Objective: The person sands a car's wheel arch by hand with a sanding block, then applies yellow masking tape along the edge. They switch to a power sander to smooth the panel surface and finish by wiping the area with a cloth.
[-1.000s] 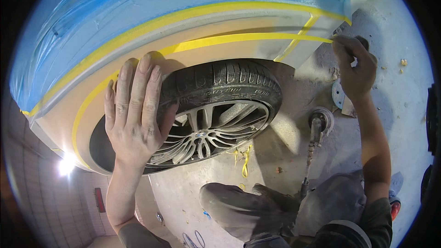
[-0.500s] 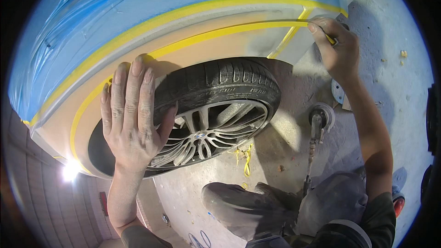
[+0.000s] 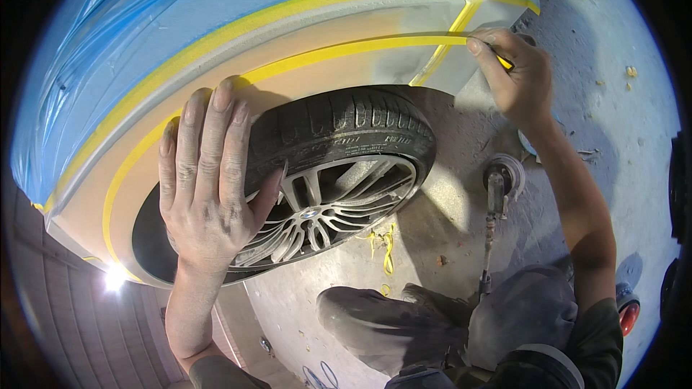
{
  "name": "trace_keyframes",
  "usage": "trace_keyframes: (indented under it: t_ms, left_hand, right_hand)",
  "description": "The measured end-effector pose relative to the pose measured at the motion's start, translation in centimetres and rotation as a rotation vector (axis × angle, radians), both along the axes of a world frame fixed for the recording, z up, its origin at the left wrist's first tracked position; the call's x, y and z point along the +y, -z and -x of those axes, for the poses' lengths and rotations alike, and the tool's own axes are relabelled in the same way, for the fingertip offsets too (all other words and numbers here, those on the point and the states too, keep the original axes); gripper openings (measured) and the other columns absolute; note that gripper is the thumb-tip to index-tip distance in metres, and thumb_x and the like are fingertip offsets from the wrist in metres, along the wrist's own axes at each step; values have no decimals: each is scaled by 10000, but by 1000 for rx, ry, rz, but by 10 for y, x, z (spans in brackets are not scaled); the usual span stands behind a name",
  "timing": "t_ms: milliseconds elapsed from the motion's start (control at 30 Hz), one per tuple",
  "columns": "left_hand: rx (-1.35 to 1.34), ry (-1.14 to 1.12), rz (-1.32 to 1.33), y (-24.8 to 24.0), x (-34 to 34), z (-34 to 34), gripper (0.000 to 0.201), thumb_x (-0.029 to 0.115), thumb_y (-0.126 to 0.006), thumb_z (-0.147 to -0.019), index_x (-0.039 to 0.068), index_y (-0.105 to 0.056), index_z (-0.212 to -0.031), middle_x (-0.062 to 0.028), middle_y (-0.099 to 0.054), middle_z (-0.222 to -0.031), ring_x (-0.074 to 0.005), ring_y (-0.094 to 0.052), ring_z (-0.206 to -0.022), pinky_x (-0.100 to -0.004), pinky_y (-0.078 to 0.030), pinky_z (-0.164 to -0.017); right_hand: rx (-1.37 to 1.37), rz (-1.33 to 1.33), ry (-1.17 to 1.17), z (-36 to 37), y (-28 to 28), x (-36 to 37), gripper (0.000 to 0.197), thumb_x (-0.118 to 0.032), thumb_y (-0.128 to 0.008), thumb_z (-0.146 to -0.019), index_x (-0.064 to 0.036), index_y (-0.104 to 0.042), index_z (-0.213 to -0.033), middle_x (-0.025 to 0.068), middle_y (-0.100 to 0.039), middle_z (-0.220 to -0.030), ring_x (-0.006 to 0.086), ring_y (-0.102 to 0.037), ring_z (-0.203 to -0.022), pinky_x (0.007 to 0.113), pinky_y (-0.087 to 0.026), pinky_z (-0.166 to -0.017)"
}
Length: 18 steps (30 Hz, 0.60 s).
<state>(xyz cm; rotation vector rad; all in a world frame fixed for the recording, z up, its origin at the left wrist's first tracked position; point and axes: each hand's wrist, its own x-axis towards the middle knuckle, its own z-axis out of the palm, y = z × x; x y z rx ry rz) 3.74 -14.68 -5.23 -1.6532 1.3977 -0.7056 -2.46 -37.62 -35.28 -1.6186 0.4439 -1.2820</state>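
A strip of yellow masking tape (image 3: 346, 51) follows the curve of the car fender (image 3: 310, 77) above the wheel. My left hand (image 3: 207, 198) lies over the arch with fingers stretched out, fingertips pressed on the strip and thumb apart near the wheel (image 3: 310, 215). At the right my right hand (image 3: 520, 79) is closed on the strip's far end, pulling it straight past a short yellow cross strip (image 3: 441, 57). A yellow and dark piece shows in that fist, probably the tape roll, mostly hidden by the fingers.
Blue plastic sheeting (image 3: 180, 21) covers the body above, edged with yellow tape. A round-headed sander (image 3: 502, 180) with a hose lies on the floor, near scraps of yellow tape (image 3: 389, 248). My knees are below. A bright lamp (image 3: 114, 278) shines at lower left.
My right hand has brought the taut tape slightly lower, closer to the wheel arch. My left fingertips have crept a little to the right along the strip. The view has shifted slightly.
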Motion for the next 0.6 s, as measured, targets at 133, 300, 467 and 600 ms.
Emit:
trace_keyframes:
  t_ms: [133, 300, 467, 600]
  left_hand:
    - [53, 50, -29, 5, -4, -2, 876, 346, -796, -809, 39, -427, -1543, -144, -427, -1608, -327, -358, -1518, -496, -227, -1268]
    - [62, 27, -54, 9, -9, 0, 867, 343, -791, -817, 37, -426, -1541, -147, -440, -1599, -333, -372, -1509, -497, -235, -1265]
    - [36, 33, -38, 11, -12, 3, 763, 356, -757, -862, 63, -486, -1512, -106, -487, -1573, -319, -433, -1471, -485, -314, -1218]
    - [16, 26, -42, 11, -13, 3, 749, 372, -736, -883, 51, -484, -1511, -115, -492, -1569, -328, -430, -1473, -492, -302, -1222]
  right_hand:
    - [-25, -36, -26, -2, 5, 5, 110, -159, -751, -926, -61, -764, -973, 66, -653, -618, 118, -587, -510, 302, -441, -509]
    - [67, -8, -50, 0, 5, 7, 106, -96, -737, -933, -21, -755, -1006, 101, -746, -806, 152, -676, -699, 292, -524, -672]
    - [94, 16, -29, 9, 11, 19, 128, -133, -758, -903, -18, -756, -958, 117, -761, -812, 190, -706, -680, 321, -520, -766]
    - [-59, 195, 22, 13, 25, 25, 101, -175, -734, -893, -88, -775, -923, 59, -755, -753, 189, -703, -635, 379, -435, -887]
